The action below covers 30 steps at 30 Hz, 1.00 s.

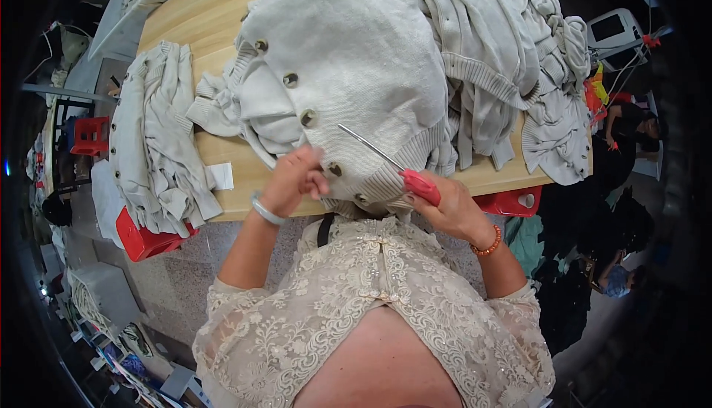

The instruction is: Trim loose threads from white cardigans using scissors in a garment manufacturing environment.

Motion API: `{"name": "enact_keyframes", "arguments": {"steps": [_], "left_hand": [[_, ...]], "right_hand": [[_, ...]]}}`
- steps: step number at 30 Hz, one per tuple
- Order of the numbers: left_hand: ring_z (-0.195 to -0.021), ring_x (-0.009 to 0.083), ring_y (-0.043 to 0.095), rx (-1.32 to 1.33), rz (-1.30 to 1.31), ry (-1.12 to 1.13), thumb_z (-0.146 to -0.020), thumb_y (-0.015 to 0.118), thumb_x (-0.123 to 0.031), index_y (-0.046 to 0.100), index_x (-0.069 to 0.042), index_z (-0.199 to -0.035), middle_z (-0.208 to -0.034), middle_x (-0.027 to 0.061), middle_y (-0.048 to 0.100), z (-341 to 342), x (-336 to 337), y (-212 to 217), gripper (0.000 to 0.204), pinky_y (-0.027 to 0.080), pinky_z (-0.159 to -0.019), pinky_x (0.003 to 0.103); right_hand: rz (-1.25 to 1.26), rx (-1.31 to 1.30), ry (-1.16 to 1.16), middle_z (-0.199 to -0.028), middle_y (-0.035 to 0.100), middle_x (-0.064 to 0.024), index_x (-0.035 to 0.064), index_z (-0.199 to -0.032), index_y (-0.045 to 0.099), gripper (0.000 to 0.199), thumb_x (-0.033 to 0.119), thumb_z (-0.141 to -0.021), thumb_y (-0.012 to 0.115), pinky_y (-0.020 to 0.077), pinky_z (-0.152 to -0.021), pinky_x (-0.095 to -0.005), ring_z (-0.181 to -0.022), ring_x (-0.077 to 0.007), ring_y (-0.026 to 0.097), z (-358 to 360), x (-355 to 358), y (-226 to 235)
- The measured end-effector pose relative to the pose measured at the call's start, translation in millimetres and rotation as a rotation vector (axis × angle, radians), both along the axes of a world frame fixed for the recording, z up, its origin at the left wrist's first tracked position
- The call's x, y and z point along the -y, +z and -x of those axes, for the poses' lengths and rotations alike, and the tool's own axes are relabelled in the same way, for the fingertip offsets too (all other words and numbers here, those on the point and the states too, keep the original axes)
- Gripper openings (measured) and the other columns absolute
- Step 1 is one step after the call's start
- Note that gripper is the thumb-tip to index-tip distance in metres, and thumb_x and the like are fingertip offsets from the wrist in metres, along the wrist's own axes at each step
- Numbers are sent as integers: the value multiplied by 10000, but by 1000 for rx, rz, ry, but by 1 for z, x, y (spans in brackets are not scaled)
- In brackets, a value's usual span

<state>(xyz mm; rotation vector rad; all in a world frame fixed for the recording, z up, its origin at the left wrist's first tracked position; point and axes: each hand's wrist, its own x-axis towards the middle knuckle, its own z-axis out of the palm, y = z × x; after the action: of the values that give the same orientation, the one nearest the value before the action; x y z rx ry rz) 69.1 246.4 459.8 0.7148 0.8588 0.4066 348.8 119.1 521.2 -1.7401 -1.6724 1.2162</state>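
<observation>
A cream knitted cardigan lies spread in front of me, dark buttons down its left side and a ribbed hem at the near edge of the table. My right hand grips red-handled scissors over the hem. Their slim metal blades lie together and point up and to the left across the knit. Beside the lower buttons, my left hand has its fingers curled in, slightly blurred. Whatever those fingers may pinch is too small to see. One button sits just right of these fingertips.
Another folded cream cardigan hangs over the left table edge, near a white paper slip. More knitwear is heaped on the right. Red stools stand below the wooden table. Other people are at the far right.
</observation>
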Motion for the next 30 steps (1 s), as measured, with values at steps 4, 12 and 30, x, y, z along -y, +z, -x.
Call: {"name": "enact_keyframes", "arguments": {"steps": [4,12,30], "left_hand": [[-726,169,686,-15,35,49,-965,579,-195,567,-5,-1180,-957,89,680,-19,35,-8,287,564,-591,245],[-920,267,693,226,13,115,-1006,493,-198,564,4,-1171,-1056,155,673,-20,33,-25,270,588,-792,371],[-904,257,685,297,133,2,-1012,454,-390,534,22,-1207,-1074,162,658,-24,52,-32,463,549,-790,348]], "right_hand": [[-155,152,21,-853,653,-147,64,-1068,613,273,217,-855,689,487,-712,-412,-784,-364,627,-5,17,-2],[72,315,141,-786,640,-155,92,-1062,610,299,292,-853,684,470,-655,-454,-744,-376,623,-11,42,6],[-31,173,46,-804,643,-159,86,-1054,598,282,261,-850,681,483,-676,-443,-761,-380,625,-5,47,4]]}}
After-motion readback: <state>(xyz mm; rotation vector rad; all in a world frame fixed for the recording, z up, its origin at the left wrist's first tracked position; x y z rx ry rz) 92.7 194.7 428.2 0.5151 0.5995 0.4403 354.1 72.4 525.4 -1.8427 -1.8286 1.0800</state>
